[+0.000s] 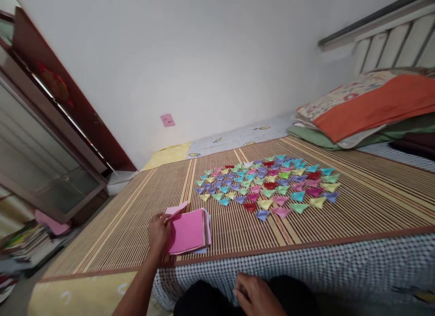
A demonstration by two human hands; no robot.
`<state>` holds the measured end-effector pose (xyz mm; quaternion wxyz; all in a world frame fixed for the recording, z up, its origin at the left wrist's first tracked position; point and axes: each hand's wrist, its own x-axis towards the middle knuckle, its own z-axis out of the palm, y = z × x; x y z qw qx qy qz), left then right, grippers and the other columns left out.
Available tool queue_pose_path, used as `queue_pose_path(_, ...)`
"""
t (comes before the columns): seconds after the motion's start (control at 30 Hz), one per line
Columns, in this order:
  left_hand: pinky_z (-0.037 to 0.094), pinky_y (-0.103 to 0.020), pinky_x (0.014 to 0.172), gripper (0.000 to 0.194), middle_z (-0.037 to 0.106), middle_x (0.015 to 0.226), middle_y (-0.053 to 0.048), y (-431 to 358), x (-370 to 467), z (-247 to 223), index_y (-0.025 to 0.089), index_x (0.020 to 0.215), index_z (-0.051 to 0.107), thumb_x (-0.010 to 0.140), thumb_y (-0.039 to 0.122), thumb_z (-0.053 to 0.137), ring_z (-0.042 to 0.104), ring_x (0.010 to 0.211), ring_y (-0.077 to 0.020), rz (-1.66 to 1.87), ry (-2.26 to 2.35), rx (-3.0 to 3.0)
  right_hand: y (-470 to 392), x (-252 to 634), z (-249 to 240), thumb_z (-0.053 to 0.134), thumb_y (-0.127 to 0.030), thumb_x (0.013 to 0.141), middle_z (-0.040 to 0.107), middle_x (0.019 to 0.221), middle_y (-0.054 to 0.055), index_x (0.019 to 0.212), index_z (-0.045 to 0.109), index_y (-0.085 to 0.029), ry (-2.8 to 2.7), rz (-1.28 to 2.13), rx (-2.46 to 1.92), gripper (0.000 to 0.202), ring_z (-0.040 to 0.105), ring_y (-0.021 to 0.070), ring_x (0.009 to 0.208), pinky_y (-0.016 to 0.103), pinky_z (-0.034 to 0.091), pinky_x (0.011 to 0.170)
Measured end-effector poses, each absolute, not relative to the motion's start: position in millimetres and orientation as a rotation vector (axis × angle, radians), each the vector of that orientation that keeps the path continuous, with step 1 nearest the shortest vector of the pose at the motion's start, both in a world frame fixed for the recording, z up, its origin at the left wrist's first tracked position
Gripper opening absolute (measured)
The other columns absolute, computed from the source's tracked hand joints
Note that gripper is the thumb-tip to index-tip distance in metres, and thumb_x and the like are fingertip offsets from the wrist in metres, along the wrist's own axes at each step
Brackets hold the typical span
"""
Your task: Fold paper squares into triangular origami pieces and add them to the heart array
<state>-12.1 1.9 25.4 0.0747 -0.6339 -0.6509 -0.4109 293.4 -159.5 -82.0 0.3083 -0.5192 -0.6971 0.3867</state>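
My left hand [159, 233] is closed on the edge of a light pink sheet of paper [177, 209], which tilts up at the upper left of a paper stack. The square stack [187, 231] has a bright pink sheet on top, with pale and bluish sheets showing at its right edge. Low over my dark-clothed lap, my right hand [256, 294] has loosely bent fingers, slightly apart, and no object shows in it. Ahead of it, many small folded paper pieces [270, 186] in several colours lie in rows.
A striped bamboo mat [136, 225] covers the bed over a checked sheet [340, 261]. Folded bedding [384, 103] is piled at the right, near a radiator [397, 44]. A white wall stands behind. Books [27, 241] and a reddish-brown door [68, 89] are at the left.
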Motion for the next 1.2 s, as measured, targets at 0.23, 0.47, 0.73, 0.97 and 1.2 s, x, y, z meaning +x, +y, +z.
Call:
queue_pose_path(0.23,0.050,-0.042,0.084,0.022,0.072,0.093,-0.010,4.5,29.0,58.6,0.019,0.088,0.073,0.091,0.028,0.053,0.064,0.089,-0.0276,-1.503,-1.734,-1.805,-155.8,277.2,-91.9,0.057,-0.021,0.085,0.064,0.064,0.001,0.069,0.054,-0.021,-1.743,1.095,-1.303,0.016,0.062,0.0181,0.064,0.026,0.040,0.061)
queue_pose_path(0.47,0.054,-0.044,0.100,0.019,0.075,0.114,-0.007,-21.9,141.1,44.0,0.024,0.105,0.073,0.095,0.017,0.058,0.069,0.114,-0.0233,-1.729,-1.286,-2.110,-71.6,295.6,7.7,0.060,-0.083,0.078,0.078,0.100,0.014,0.108,0.075,-0.019,-0.813,1.379,-0.828,0.072,0.073,0.0277,0.087,0.038,0.057,0.074)
queue_pose_path(0.73,0.054,-0.046,0.103,0.040,0.067,0.130,-0.011,4.2,182.6,33.8,0.024,0.112,0.072,0.092,-0.001,0.047,0.062,0.127,-0.0237,-1.901,-0.978,-2.213,11.8,307.3,24.0,0.082,-0.061,0.073,0.081,0.086,0.010,0.091,0.080,-0.015,-0.783,1.118,-0.862,0.050,0.072,0.0295,0.079,0.040,0.057,0.073)
queue_pose_path(0.97,0.057,-0.040,0.091,0.035,0.075,0.116,-0.013,28.0,142.4,58.9,0.018,0.110,0.077,0.088,0.045,0.070,0.070,0.108,-0.0287,-2.469,-2.078,-2.222,19.6,316.3,-6.8,0.080,-0.066,0.073,0.082,0.093,0.013,0.099,0.081,-0.015,-0.852,1.159,-0.921,0.057,0.074,0.0323,0.082,0.046,0.059,0.078)
queue_pose_path(1.2,0.048,-0.021,0.057,0.032,0.073,0.067,-0.004,26.1,127.2,61.2,0.012,0.076,0.075,0.067,0.040,0.089,0.063,0.058,-0.0130,-2.883,-2.306,-2.316,9.9,310.8,5.0,0.078,-0.058,0.081,0.081,0.100,0.014,0.105,0.081,-0.015,-1.010,1.316,-0.831,0.050,0.074,0.0316,0.090,0.043,0.058,0.082)
